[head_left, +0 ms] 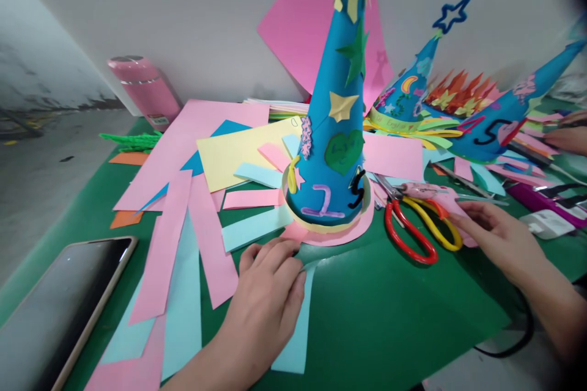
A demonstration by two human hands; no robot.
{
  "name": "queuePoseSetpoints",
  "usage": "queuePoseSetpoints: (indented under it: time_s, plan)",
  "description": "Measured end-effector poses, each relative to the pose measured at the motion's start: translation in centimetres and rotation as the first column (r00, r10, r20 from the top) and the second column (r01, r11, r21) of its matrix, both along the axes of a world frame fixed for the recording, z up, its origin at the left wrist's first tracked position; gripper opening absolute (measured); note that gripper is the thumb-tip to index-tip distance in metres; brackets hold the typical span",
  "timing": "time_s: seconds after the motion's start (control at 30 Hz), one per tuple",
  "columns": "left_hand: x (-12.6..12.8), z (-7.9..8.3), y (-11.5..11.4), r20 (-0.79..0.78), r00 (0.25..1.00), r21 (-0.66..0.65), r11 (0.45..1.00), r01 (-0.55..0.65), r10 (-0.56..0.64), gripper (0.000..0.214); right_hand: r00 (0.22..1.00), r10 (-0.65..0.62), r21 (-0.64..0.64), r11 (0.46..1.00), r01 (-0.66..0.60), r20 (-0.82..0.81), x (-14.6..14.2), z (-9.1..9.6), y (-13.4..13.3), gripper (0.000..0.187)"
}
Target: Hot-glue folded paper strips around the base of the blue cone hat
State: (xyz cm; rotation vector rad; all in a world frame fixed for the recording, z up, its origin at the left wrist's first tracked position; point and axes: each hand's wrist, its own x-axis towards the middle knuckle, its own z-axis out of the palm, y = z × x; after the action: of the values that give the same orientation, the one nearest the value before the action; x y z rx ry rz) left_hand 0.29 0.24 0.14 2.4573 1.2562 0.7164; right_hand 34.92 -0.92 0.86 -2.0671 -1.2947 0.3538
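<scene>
A tall blue paper cone hat [325,116] stands upright, decorated with stars, a green heart and curled pipe-cleaner figures. Paper strips in pink and light blue fan out from its base, and a curved pink strip lies along its front. Just before it, my left hand [270,287] is closed, with a light blue paper strip [296,330] between thumb and fingers. To the right, my right hand [509,241] grips a pink hot glue gun [458,211]; its fingers partly cover the handle. Beside the gun lie scissors [410,238] with red and yellow handles.
Loose paper strips [160,250] cover the table's left, near a phone [68,299]. A pink bottle [147,91] stands by the wall. More decorated cone hats [406,91], a purple power strip [545,204] with a white plug, and another person's hand [568,134] are on the right.
</scene>
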Motion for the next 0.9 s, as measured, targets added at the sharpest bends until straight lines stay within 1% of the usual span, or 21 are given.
queuePoseSetpoints:
  time_s: [0.07,0.1,0.13,0.17,0.23,0.27,0.3,0.33,0.37,0.4,0.43,0.47,0.5,0.53,0.57,0.63,0.67,0.7,0.77,0.83,0.9]
  plan:
    - [0.0,0.1,0.0,0.023,1.000,-0.011,1.000,-0.002,0.002,0.018,0.999,-0.026,-0.136,0.990,0.031,0.038,0.1,0.3,-0.1,0.045]
    - [0.0,0.2,0.0,0.039,0.999,-0.016,1.000,-0.004,0.005,0.017,0.996,-0.036,-0.183,0.982,0.050,0.080,0.0,0.5,-0.1,0.046]
    - [0.0,0.2,0.0,0.057,0.998,-0.022,1.000,-0.006,0.007,0.017,0.986,-0.050,-0.163,0.984,0.075,0.157,-0.1,0.7,-0.3,0.047]
    - [0.0,0.3,0.0,0.076,0.997,-0.029,1.000,-0.006,0.008,0.016,0.970,-0.070,-0.109,0.989,0.097,0.233,-0.5,0.9,-0.4,0.047]
    - [0.0,0.4,0.0,0.118,0.993,-0.050,0.999,0.000,0.006,0.015,0.937,-0.133,0.054,0.991,0.122,0.322,-1.9,1.4,-1.0,0.047]
    - [0.0,0.6,0.0,0.148,0.989,-0.063,0.998,0.001,0.008,0.014,0.943,-0.140,0.127,0.986,0.105,0.303,-2.9,1.6,-1.3,0.044]
    - [0.0,0.8,0.0,0.182,0.983,-0.085,0.996,0.002,0.013,0.014,0.963,-0.099,0.166,0.984,0.058,0.250,-4.2,1.7,-1.6,0.039]
    - [0.1,1.0,-0.1,0.222,0.975,-0.111,0.994,0.005,0.020,0.014,0.984,0.020,0.179,0.983,-0.052,0.175,-5.7,1.8,-1.9,0.031]
    - [0.1,1.3,-0.2,0.263,0.964,-0.151,0.988,0.007,0.034,0.014,0.978,0.180,0.170,0.966,-0.197,0.107,-7.3,1.8,-2.1,0.024]
    - [0.2,1.7,-0.2,0.296,0.953,-0.208,0.978,0.007,0.056,0.015,0.940,0.341,0.111,0.933,-0.342,0.032,-9.0,1.9,-2.3,0.019]
    - [0.3,2.1,-0.3,0.321,0.943,-0.281,0.960,0.003,0.091,0.017,0.894,0.445,0.103,0.892,-0.440,-0.041,-10.6,1.9,-2.4,0.017]
    - [0.4,2.5,-0.3,0.337,0.933,-0.369,0.930,0.004,0.130,0.019,0.837,0.535,0.105,0.844,-0.526,-0.113,-12.1,1.9,-2.5,0.015]
    - [0.4,2.9,-0.4,0.353,0.919,-0.459,0.888,0.008,0.174,0.022,0.782,0.595,0.105,0.803,-0.586,-0.187,-13.5,1.8,-2.5,0.012]
    - [0.5,3.3,-0.4,0.369,0.903,-0.548,0.837,0.019,0.221,0.024,0.738,0.627,0.131,0.777,-0.615,-0.250,-14.6,1.8,-2.4,0.008]
    - [0.6,3.6,-0.4,0.387,0.883,-0.625,0.779,0.041,0.264,0.025,0.709,0.637,0.163,0.768,-0.620,-0.302,-15.6,1.8,-2.3,0.005]
    - [0.7,4.1,-0.4,0.433,0.839,-0.725,0.680,0.106,0.330,0.026,0.676,0.637,0.207,0.766,-0.609,-0.370,-16.8,1.6,-2.1,0.006]
    - [0.7,4.3,-0.4,0.451,0.820,-0.749,0.649,0.133,0.353,0.026,0.669,0.635,0.222,0.768,-0.600,-0.387,-17.2,1.5,-2.1,0.008]
    - [0.8,4.4,-0.4,0.462,0.806,-0.762,0.631,0.147,0.370,0.025,0.664,0.633,0.234,0.770,-0.594,-0.398,-17.5,1.4,-2.1,0.010]
    - [1.0,4.5,-0.3,0.467,0.797,-0.769,0.621,0.153,0.382,0.024,0.660,0.625,0.259,0.778,-0.573,-0.417,-17.8,1.2,-2.2,0.012]
    - [1.1,4.5,-0.3,0.461,0.807,-0.758,0.636,0.143,0.369,0.023,0.654,0.608,0.286,0.792,-0.539,-0.450,-18.0,1.0,-2.4,0.012]
    - [1.3,4.4,-0.1,0.446,0.828,-0.734,0.669,0.121,0.339,0.024,0.648,0.590,0.302,0.806,-0.509,-0.482,-18.3,0.8,-2.5,0.012]
